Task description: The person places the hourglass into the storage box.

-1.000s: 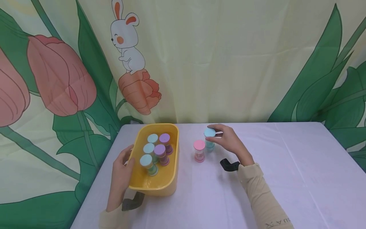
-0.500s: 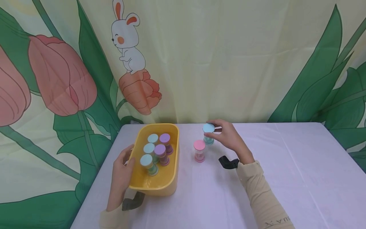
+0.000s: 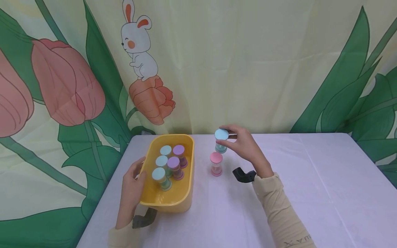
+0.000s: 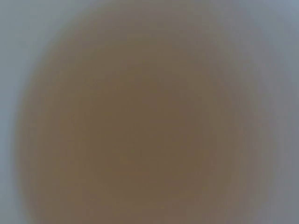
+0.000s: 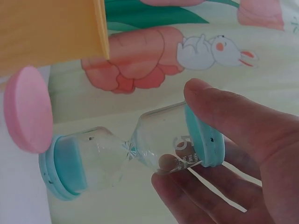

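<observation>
A light-blue hourglass is pinched near its top cap by my right hand. In the right wrist view the hourglass shows clear glass bulbs, blue sand at its lower end and a printed 5. Just in front of it on the table stands a pink hourglass. My left hand grips the left wall of a yellow bin, thumb at the rim. Inside the bin stand several hourglasses, such as a blue one and a purple one. The left wrist view is only a brown blur.
A white cloth covers the table. Behind its far edge hangs a curtain printed with tulips, leaves and a rabbit on a carrot. A black wrist mount sits below the right hand.
My right hand has lifted the light-blue hourglass and carried it left, to behind the pink one. The left hand and the bin have stayed in place.
</observation>
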The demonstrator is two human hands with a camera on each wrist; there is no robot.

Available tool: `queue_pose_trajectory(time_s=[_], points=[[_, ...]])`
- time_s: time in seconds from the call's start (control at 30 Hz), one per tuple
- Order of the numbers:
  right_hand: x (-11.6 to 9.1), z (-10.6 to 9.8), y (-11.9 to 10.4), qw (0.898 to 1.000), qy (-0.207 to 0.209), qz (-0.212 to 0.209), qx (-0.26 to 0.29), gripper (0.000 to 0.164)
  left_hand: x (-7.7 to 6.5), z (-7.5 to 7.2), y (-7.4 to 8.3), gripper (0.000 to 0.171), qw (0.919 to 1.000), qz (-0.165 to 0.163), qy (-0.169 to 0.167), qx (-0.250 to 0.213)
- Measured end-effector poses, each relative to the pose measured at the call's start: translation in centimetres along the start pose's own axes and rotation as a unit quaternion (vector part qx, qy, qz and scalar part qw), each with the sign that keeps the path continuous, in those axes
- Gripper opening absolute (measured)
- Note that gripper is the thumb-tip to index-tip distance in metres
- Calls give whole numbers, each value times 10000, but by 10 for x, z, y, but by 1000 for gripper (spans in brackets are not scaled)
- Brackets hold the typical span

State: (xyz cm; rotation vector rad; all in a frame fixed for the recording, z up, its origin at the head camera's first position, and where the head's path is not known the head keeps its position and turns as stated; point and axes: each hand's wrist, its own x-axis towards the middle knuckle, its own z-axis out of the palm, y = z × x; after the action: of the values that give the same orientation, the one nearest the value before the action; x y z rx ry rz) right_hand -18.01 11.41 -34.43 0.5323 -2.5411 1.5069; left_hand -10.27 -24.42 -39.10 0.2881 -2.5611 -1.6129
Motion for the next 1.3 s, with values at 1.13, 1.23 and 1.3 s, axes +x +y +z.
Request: queue_pose_trajectory(time_s=[1.13,1.23,1.3], points=[[11,33,-49,9958,-4,-759,521,45,0,-1,0,48,10000,38,-19,45],[12,38,-53,9942,-85,-873,619,44,0,-1,0,48,10000,42,-16,34],[12,41,-55,9929,-128,-941,714,44,0,-1,0,48,10000,31,-16,47]])
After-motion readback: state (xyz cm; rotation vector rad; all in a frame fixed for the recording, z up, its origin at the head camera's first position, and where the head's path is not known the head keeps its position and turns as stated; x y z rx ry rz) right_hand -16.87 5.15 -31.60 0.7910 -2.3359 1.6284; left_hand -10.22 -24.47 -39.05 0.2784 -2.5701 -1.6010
